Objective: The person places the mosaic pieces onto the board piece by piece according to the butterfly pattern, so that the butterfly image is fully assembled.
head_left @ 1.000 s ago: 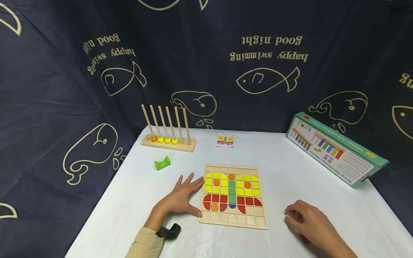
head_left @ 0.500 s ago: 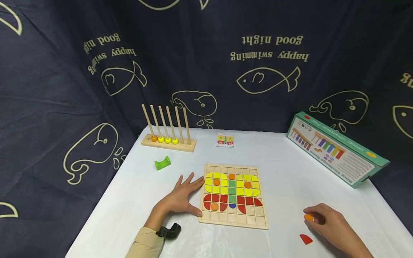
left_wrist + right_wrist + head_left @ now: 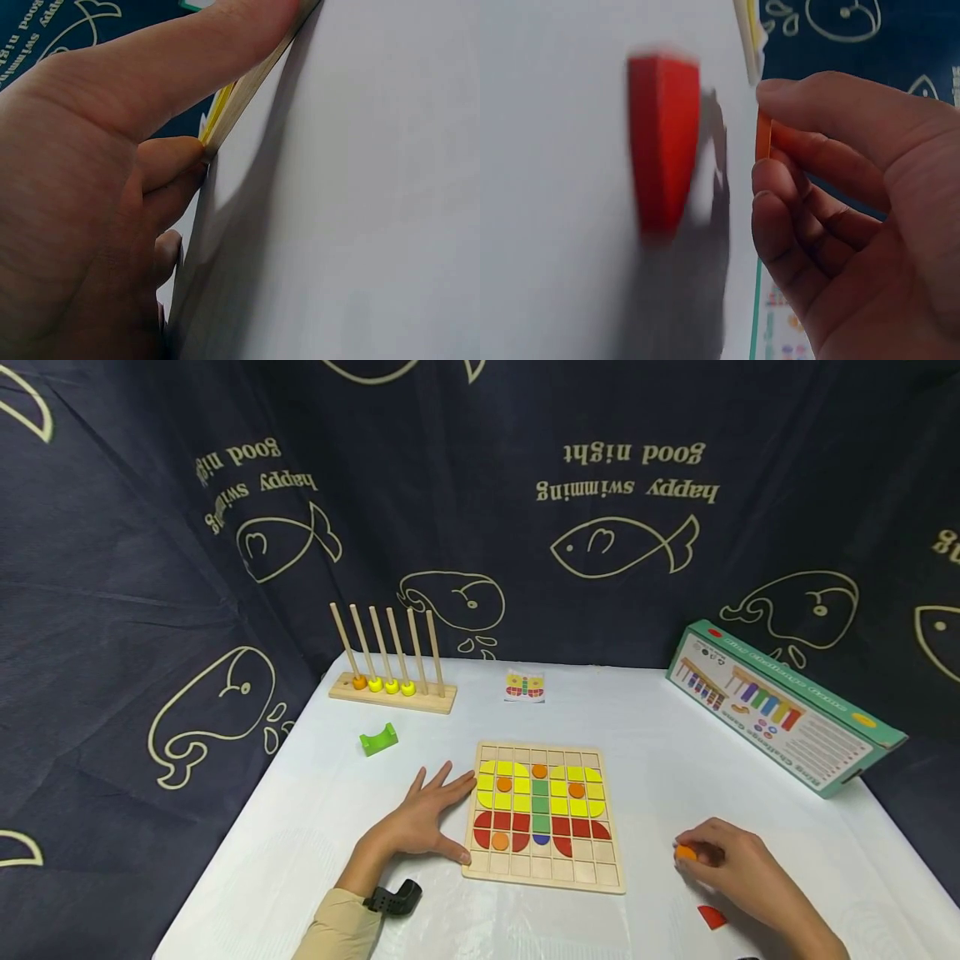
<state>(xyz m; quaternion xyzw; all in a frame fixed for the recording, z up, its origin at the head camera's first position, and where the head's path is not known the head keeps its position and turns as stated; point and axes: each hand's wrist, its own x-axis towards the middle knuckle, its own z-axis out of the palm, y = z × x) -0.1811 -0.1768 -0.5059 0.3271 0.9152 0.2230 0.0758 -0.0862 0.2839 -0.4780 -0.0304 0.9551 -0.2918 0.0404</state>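
My left hand (image 3: 420, 818) lies with spread fingers along the left edge of a wooden grid board (image 3: 542, 867), thumb near its lower left corner. Yellow, red, green, orange and blue pieces on the board make a butterfly; one cell in its lower right red wing is bare. To the board's right, my right hand (image 3: 738, 864) pinches an orange disc (image 3: 686, 852) between thumb and fingertips; the right wrist view shows that disc (image 3: 763, 136) edge-on. Below that hand a red quarter-round piece (image 3: 712, 917) rests on the white table.
A small butterfly picture card (image 3: 524, 687) lies behind the board. At the back left stands a wooden peg rack (image 3: 429, 702) with orange and yellow beads, a green curved block (image 3: 378, 740) in front of it. A long green box (image 3: 780, 710) is at the right.
The right hand first shifted right, where an orange disc came into view in its fingers, then moved back left toward the board with it. The red piece was uncovered. The left hand stayed still.
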